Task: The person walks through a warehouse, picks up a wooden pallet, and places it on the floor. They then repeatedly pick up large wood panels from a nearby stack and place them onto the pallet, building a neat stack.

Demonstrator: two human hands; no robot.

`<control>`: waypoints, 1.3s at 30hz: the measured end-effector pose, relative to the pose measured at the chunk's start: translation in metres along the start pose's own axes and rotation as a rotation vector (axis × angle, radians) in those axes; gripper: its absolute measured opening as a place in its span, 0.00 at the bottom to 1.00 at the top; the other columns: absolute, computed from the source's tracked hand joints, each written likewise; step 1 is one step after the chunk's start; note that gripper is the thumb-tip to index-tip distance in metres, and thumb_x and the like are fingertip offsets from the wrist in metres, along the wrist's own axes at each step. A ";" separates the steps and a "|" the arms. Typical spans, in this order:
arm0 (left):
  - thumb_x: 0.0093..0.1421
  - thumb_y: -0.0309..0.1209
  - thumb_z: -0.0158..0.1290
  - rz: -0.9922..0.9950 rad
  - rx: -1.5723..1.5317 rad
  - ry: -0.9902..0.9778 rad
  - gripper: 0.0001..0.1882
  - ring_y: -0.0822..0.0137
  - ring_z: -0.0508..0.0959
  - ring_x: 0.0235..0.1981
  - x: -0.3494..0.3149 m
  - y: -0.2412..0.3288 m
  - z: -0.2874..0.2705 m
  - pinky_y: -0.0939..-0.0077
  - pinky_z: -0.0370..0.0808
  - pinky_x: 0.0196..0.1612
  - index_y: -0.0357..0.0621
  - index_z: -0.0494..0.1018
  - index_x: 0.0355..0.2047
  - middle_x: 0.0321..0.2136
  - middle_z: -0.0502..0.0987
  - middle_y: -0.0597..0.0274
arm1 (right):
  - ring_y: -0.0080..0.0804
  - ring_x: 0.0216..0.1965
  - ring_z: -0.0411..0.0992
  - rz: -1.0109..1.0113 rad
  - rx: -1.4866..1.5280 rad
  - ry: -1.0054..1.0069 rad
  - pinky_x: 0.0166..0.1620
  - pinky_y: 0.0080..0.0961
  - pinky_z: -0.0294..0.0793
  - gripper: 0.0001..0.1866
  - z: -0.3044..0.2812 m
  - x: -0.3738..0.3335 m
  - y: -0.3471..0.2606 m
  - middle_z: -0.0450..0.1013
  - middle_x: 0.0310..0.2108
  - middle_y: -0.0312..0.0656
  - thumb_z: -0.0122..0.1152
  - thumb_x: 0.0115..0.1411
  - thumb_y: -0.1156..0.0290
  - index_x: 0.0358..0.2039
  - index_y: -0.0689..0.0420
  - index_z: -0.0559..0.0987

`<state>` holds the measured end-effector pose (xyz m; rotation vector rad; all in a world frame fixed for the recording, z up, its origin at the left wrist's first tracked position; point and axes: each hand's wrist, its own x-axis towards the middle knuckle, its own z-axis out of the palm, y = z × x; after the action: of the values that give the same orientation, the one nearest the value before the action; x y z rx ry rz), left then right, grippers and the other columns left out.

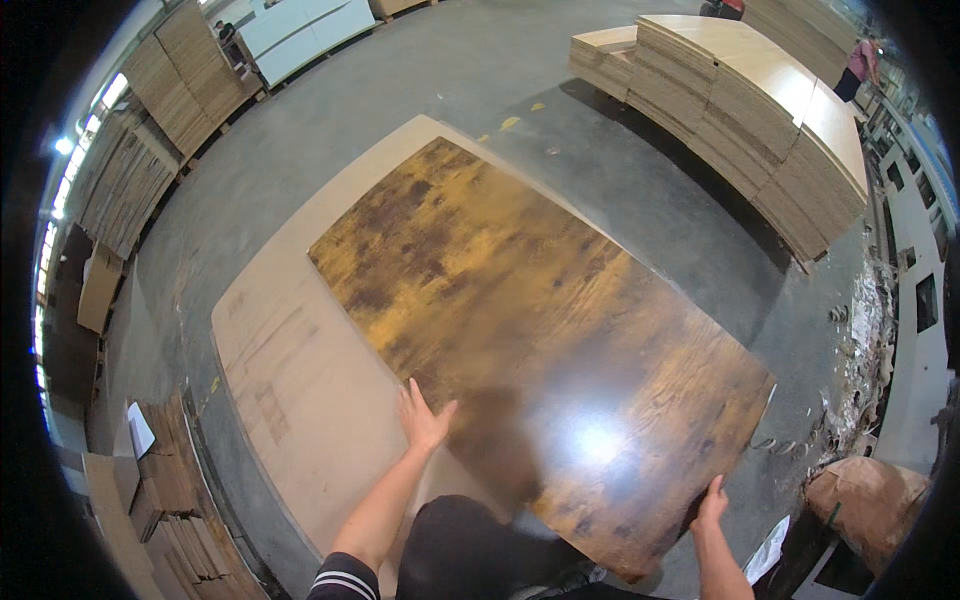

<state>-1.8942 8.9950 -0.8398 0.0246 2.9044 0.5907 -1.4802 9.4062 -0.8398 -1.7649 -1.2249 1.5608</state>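
A large glossy wood-grain panel (480, 290), mottled dark brown and golden, lies slantwise in front of me. Under it is a bigger plain beige board (300, 370), which shows along the left and far sides. My right hand (710, 506) grips the panel's right edge by its near corner, thumb up and the other fingers mostly hidden beneath. At the panel's long left edge is my left hand (425, 420), its fingers spread and its thumb reaching over the panel's margin.
Stacked pale boards (740, 120) stand at the far right. More board stacks (185, 75) line the left, with cardboard pieces (190, 520) at lower left. A brown paper-wrapped bundle (865, 500) lies right, beside machinery (915, 330) and scraps. A person in pink (862, 65) stands far right.
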 end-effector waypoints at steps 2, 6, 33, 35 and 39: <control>0.53 0.54 0.57 -0.005 0.049 0.039 0.53 0.41 0.44 0.67 0.005 -0.009 0.010 0.51 0.41 0.67 0.39 0.41 0.67 0.65 0.45 0.32 | 0.34 0.41 0.70 0.087 -0.169 -0.009 0.45 0.33 0.70 0.28 0.024 -0.006 0.020 0.72 0.42 0.45 0.50 0.65 0.49 0.43 0.67 0.73; 0.55 0.52 0.56 -0.011 0.009 0.118 0.50 0.43 0.43 0.68 0.041 -0.027 0.019 0.50 0.40 0.67 0.41 0.43 0.67 0.65 0.45 0.34 | 0.36 0.45 0.70 -0.007 -0.117 -0.082 0.47 0.33 0.70 0.26 0.066 -0.023 0.020 0.71 0.45 0.46 0.50 0.67 0.54 0.51 0.67 0.69; 0.62 0.52 0.48 0.027 0.060 0.208 0.40 0.46 0.51 0.66 0.083 -0.058 0.056 0.53 0.49 0.66 0.41 0.50 0.66 0.64 0.53 0.41 | 0.39 0.45 0.72 -0.292 -0.006 -0.082 0.49 0.32 0.69 0.22 0.189 -0.032 0.080 0.74 0.44 0.50 0.59 0.60 0.63 0.50 0.64 0.69; 0.62 0.51 0.49 0.059 0.065 0.222 0.40 0.46 0.51 0.66 0.083 -0.060 0.057 0.54 0.49 0.66 0.39 0.51 0.65 0.64 0.53 0.41 | 0.40 0.45 0.71 -0.212 -0.068 -0.049 0.50 0.33 0.69 0.23 0.189 -0.030 0.078 0.74 0.44 0.50 0.59 0.61 0.62 0.50 0.64 0.68; 0.60 0.47 0.52 0.089 -0.036 0.245 0.39 0.45 0.50 0.66 0.079 -0.061 0.053 0.57 0.45 0.68 0.35 0.54 0.64 0.64 0.54 0.40 | 0.38 0.46 0.69 -0.148 0.047 -0.133 0.52 0.33 0.66 0.23 0.191 -0.029 0.064 0.71 0.46 0.49 0.58 0.62 0.61 0.50 0.65 0.68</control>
<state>-1.9618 8.9634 -0.9249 0.0823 3.1418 0.7070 -1.6408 9.3125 -0.9213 -1.5247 -1.3383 1.6278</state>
